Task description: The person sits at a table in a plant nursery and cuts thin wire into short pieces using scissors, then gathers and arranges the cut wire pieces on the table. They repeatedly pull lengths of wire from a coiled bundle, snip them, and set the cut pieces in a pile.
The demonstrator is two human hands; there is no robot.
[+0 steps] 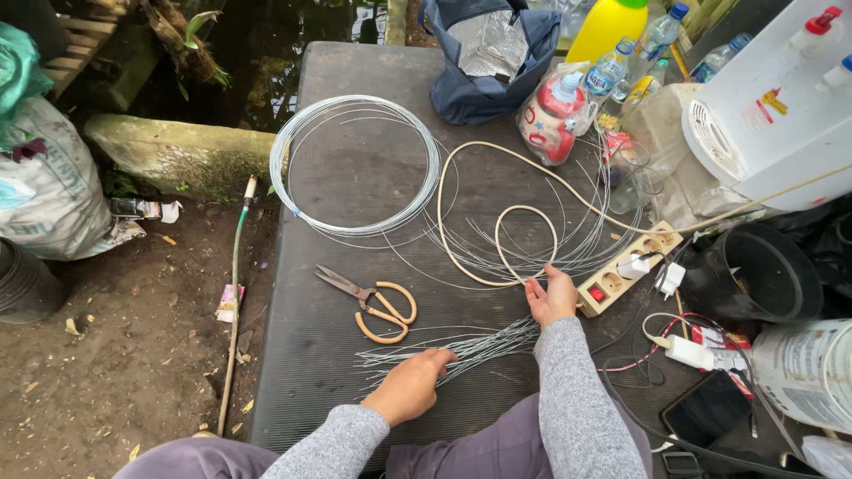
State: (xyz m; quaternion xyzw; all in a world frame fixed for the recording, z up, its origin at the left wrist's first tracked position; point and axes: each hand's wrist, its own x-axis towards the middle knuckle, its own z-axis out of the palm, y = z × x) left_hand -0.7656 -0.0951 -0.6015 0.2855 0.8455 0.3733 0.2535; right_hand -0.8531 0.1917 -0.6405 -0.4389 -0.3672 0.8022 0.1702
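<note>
While the left hand (410, 387) rests palm-down on a fanned bundle of cut wire lengths (461, 348), its fingers curled loosely over the strands at the bundle's near end, the right hand (552, 297) sits further up the worktop (355, 177) with its fingertips pinching the tan cord loop (525, 238) where it crosses the loose wire tangle (568, 248).

The bundle lies on the near part of the worktop, between the two hands and just in front of the person's lap. Gathering such strands cleanly would, I judge, call for pressing them flat with one palm while the other draws the ends level, since thin springy wire tends to splay and snag.

The cut lengths are thin, grey, dull-bright metal, slightly kinked and spread like a fan. The cord is smoother, thicker and cream-coloured, lying in one small and one wide loop. Just beyond the bundle lie shears (373, 297) with dark blades and large tan bow handles. Farther off rests a neat coil of wire (355, 164), many turns, round and flat. The worktop itself is a dark, finely ribbed mat. At the right edge sits a beige power strip (626, 266) with white plugs, near the right hand.
</note>
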